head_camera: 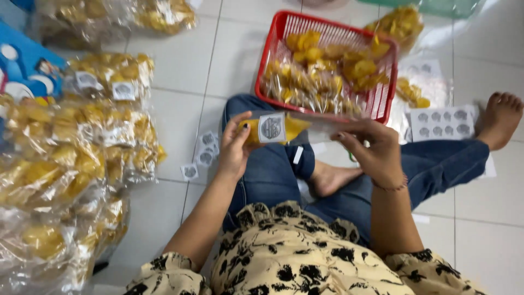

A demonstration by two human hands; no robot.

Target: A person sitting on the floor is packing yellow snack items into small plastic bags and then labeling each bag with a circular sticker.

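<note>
The person sits cross-legged on the tiled floor (180,71). Both hands hold one clear bag (284,128) of yellow chips level above the lap, just in front of the red basket (278,33). The left hand (234,147) has its grip closed on the bag's left end, thumb beside the round grey sticker (271,128) on it. The right hand (374,150) has its grip closed on the clear right end, fingers curled over it. The basket holds more filled bags. A heap of bags (71,164) lies to the left. Loose stickers (203,150) lie on the floor near the left hand, and a sticker sheet (442,123) lies right of the basket.
</note>
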